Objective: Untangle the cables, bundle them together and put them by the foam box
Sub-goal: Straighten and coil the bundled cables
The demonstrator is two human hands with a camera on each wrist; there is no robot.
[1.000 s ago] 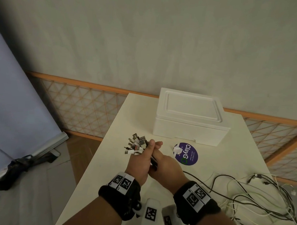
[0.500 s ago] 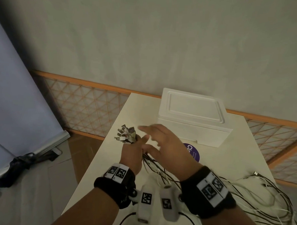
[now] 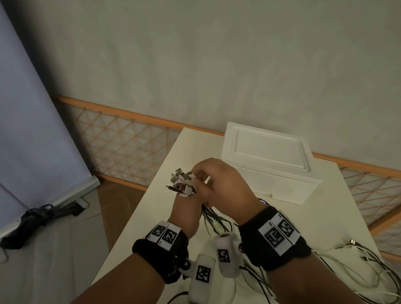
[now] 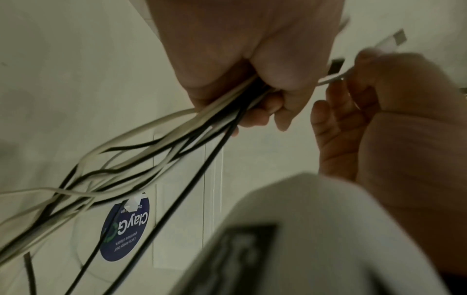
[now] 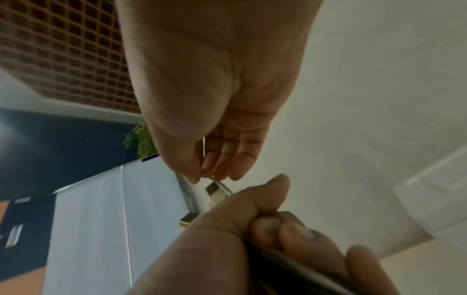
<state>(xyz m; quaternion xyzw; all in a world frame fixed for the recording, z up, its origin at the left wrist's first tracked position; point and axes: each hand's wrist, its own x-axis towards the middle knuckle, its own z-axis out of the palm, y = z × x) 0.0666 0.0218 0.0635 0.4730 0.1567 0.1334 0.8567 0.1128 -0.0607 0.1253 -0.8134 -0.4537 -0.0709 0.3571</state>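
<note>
My left hand (image 3: 186, 208) is raised above the table and grips a bundle of black and white cables (image 4: 202, 129) in its fist. Their plug ends (image 3: 182, 182) fan out above the fist. My right hand (image 3: 202, 175) reaches over from the right, and its thumb and fingertips (image 5: 215, 173) pinch one white cable just above a plug (image 5: 217, 191) at the top of the bundle. The cables' free lengths (image 3: 217, 219) trail down to the table. Behind the hands the white foam box (image 3: 268, 164) stands with its lid on.
A tangle of loose black and white cable (image 3: 377, 281) spreads over the table's right front part. A round purple sticker (image 4: 123, 227) lies on the tabletop (image 3: 168, 173) in front of the box. The table's left edge drops to the floor.
Half a second ago my right hand hovered open over the bundle; now its fingers have closed on one cable end. The left hand has kept its grip on the bundle.
</note>
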